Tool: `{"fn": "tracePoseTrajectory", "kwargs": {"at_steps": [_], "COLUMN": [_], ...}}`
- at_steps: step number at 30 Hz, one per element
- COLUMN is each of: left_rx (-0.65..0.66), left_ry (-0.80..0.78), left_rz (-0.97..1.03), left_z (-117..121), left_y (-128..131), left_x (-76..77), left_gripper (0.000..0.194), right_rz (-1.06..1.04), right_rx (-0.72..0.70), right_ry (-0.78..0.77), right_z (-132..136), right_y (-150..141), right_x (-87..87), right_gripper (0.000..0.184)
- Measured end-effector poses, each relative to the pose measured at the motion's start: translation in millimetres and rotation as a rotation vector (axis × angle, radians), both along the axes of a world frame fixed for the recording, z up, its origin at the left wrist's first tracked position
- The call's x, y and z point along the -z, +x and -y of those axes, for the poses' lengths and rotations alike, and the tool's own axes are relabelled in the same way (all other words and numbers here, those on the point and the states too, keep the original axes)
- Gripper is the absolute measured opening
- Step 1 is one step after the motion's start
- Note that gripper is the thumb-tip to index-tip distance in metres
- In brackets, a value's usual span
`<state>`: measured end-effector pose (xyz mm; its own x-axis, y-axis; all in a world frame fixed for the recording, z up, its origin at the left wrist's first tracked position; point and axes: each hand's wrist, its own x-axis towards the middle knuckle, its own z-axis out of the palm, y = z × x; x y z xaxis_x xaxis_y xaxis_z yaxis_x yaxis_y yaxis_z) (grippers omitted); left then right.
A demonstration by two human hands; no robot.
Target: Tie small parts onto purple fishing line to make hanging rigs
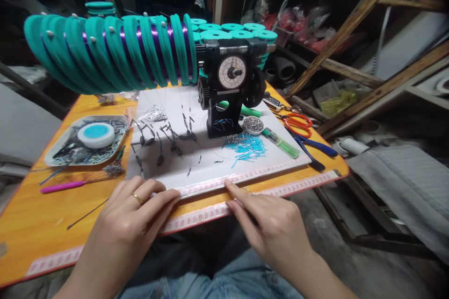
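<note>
My left hand (131, 217) rests at the front edge of the white board (206, 168), thumb and forefinger pressed together by the near end of a measuring tape strip (206, 185). What that pinch holds, if anything, is hidden. Farther right, my right hand (271, 219) lays its forefinger tip on the same strip. Its thumb is apart from the forefinger, near a second tape strip (198, 216) along the table's edge. Just beyond my hands are small swivel-like pieces (199, 160), short light-blue tubes (247, 148) and dark weighted rigs (173, 145) on thin lines.
A black winder with a dial (231, 72) carries a row of teal spools (115, 51). At left are a tray (52, 156) of small parts, a round tub (96, 135) and a purple-handled hook (63, 187). Orange scissors (298, 124) and blue-handled pliers (321, 147) lie right.
</note>
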<state>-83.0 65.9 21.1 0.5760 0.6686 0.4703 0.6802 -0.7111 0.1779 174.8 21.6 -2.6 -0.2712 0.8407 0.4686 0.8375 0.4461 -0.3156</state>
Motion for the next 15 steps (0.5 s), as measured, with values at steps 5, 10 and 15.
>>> {"fn": "tracePoseTrajectory", "kwargs": {"at_steps": [5, 10, 15], "left_rx": [-0.013, -0.042, -0.052], "left_ry": [-0.025, -0.057, -0.063], "left_rz": [0.015, 0.063, 0.081], "left_z": [3.0, 7.4, 8.1], "left_y": [-2.8, -5.5, -5.1], "left_x": [1.9, 3.2, 2.5], "left_gripper": [0.01, 0.01, 0.009], "right_rz": [-0.033, -0.016, -0.015], "right_rx": [-0.016, -0.019, -0.024], "right_ry": [-0.012, -0.002, 0.017], "right_z": [1.0, 1.0, 1.2], "right_y": [1.4, 1.5, 1.8], "right_x": [0.6, 3.8, 4.2], "right_gripper": [0.035, 0.036, 0.035]}}
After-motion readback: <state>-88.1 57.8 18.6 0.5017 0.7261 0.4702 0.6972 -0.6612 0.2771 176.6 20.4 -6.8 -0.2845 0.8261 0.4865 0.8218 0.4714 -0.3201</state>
